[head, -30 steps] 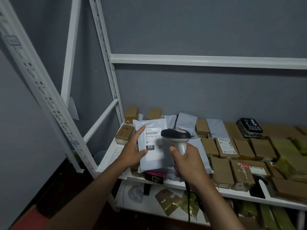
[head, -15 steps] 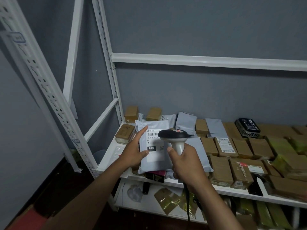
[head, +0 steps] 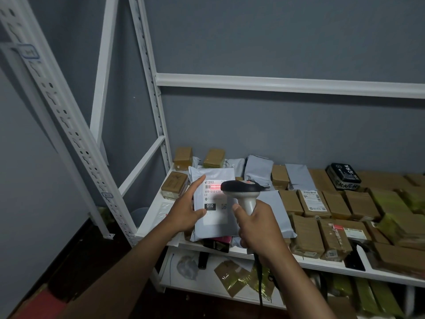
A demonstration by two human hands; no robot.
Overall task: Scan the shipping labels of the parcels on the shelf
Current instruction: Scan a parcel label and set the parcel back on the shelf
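In the head view the left hand (head: 187, 211) grips the grey mailer (head: 212, 203) by its left edge, tilting it up over the shelf (head: 322, 264) so its label (head: 212, 199) faces the scanner (head: 243, 192). The right hand (head: 256, 224) wraps the scanner's handle, likely pressing the trigger, since red light falls across the barcode.

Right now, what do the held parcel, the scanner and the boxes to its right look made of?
Grey parcel: soft plastic mailer, matte, judging by wrinkles and limp edges; its label looks like white paper. Scanner: hard moulded plastic, glossy dark head, off-white handle. Brown boxes: cardboard, apparently wrapped in clear tape, given the faint sheen. Shelf frame: probably white-painted metal.
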